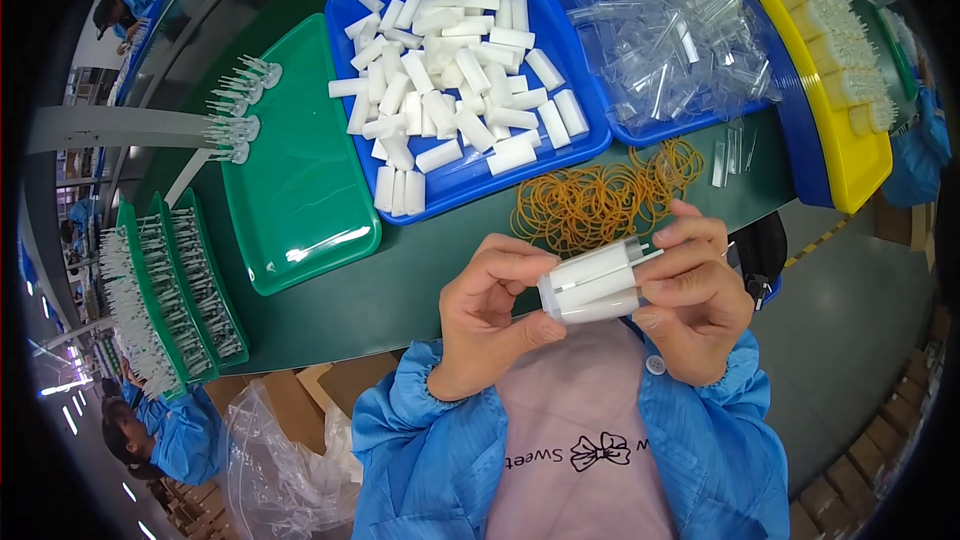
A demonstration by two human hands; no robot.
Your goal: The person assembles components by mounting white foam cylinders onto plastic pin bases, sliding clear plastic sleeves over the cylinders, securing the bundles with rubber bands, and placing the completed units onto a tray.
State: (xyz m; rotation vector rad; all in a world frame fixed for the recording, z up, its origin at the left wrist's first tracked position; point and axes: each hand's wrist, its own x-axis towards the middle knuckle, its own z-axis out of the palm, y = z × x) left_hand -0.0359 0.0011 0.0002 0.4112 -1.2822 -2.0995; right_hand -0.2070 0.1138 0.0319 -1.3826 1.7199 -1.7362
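Note:
Between my two hands, above the table's near edge, is a short bundle of white cylinders point(592, 285) set side by side in a clear round base. My left hand point(495, 305) pinches it at the base end with thumb and fingers. At its other end, the fingers of my right hand point(697, 295) close round the bundle and a thin white stem point(647, 257) that sticks out there. Just beyond the bundle lies a loose heap of orange-yellow rubber bands point(585, 205). What the right fingertips press on is partly hidden.
A blue tray point(592, 150) holds many white cylinders; another blue tray point(640, 135) has clear plastic strips. A yellow tray point(868, 165) bears finished-looking bundles. Stemmed clear bases point(232, 138) stand on a green tray point(300, 230); green stacked trays point(215, 310) are left. Co-workers point(180, 435) sit nearby.

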